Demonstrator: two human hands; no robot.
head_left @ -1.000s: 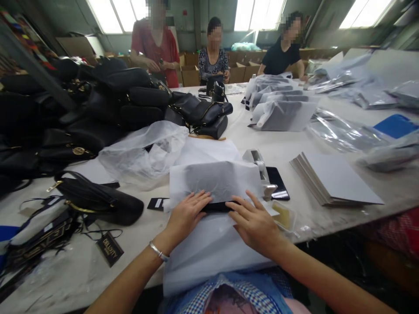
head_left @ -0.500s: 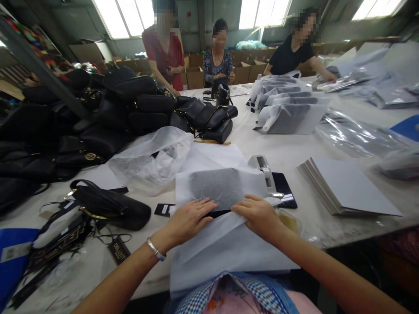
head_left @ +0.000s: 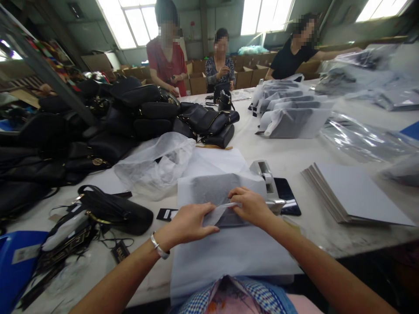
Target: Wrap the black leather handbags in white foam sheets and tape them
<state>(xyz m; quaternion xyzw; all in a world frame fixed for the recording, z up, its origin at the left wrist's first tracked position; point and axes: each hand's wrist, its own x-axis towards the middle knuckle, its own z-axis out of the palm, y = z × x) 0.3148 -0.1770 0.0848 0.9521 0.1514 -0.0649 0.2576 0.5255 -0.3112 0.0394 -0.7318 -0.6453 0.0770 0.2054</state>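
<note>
Under white tissue paper [head_left: 186, 192] lies a dark, flat-looking item, its shape showing through the sheet. My right hand [head_left: 251, 206] pinches the raised edge of a paper flap over its front part. At the flap's left end, my left hand [head_left: 191, 222] has the paper between its fingers and its lower thumb. A small black tag [head_left: 165, 214] pokes out just left of the sheet. Close to my right hand stand a tape dispenser [head_left: 269, 185] and a dark phone [head_left: 288, 196]. More white paper [head_left: 229, 257] spreads below, toward my body.
Black handbags [head_left: 114, 117] are heaped on the left, with one black bag [head_left: 119, 211] nearer me. Crumpled clear plastic [head_left: 157, 163] lies ahead. Rightward are stacked grey boards [head_left: 353, 187], paper-wrapped items [head_left: 291, 122] and plastic bags [head_left: 363, 135]. Three people stand across the table.
Both hands have gone from lying flat on the paper to holding a lifted flap, now folded up over the dark item. My right hand has moved slightly up and left.
</note>
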